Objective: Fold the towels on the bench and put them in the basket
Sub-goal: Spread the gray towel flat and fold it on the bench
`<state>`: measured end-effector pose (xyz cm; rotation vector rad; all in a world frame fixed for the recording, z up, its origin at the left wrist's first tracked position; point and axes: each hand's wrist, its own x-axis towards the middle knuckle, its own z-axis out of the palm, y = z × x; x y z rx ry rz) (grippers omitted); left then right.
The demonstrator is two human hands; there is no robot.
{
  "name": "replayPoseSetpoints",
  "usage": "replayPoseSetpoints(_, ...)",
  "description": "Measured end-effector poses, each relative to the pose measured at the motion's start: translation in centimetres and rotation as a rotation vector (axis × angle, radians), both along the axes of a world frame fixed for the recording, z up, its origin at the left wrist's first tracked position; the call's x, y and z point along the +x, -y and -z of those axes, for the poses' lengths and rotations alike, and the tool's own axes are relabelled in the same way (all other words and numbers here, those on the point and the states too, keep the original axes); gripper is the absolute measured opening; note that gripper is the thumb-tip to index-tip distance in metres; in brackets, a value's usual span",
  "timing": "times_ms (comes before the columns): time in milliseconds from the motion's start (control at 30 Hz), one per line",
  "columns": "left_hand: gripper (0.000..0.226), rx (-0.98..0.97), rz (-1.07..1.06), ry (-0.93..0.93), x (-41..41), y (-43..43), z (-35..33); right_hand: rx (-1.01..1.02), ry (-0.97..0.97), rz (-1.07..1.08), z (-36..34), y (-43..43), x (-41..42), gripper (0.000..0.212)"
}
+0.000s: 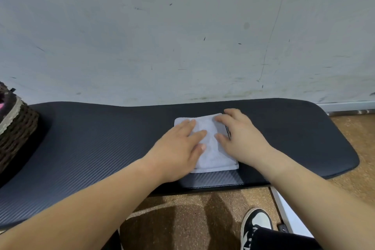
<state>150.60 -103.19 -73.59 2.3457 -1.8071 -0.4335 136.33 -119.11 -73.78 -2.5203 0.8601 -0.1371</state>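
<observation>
A small pale grey towel (pixel 211 154), folded into a rectangle, lies flat on the black padded bench (pixel 91 140), right of centre. My left hand (pixel 178 144) rests flat on the towel's left half with fingers straight. Flat on the right half lies my right hand (pixel 241 136), fingers spread and covering the towel's right edge. The brown woven basket (pixel 16 128) stands on the bench's far left end, cut off by the frame edge, with dark and pink cloth visible inside it.
A scuffed grey wall (pixel 182 26) rises right behind the bench. Brown speckled floor (pixel 182 219) lies in front, with my black-and-white shoe (pixel 255 223) at the lower right. A white bench leg (pixel 284 209) slants down beside it.
</observation>
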Motion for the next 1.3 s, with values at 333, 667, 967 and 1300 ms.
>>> replayPoseSetpoints(333, 0.059, 0.171, -0.330, -0.018, -0.9, 0.4, -1.0, -0.023, -0.403, -0.153, 0.4, -0.6, -1.1, 0.078)
replayPoseSetpoints(667, 0.054, -0.015, -0.268, 0.168, 1.6, -0.6, -2.6, 0.123, -0.326, -0.296, 0.2, -1.9, -0.4, 0.094)
replayPoseSetpoints(967, 0.043, -0.218, -0.064, 0.158, -3.3, 0.9, -4.5, 0.200, -0.155, -0.272, 1.8, -1.2, -0.1, 0.108)
replayPoseSetpoints(1300, 0.044, -0.263, 0.118, 0.058, -2.1, 0.7, -1.6, 0.237, -0.218, -0.146, 0.3, 0.5, -1.4, 0.073)
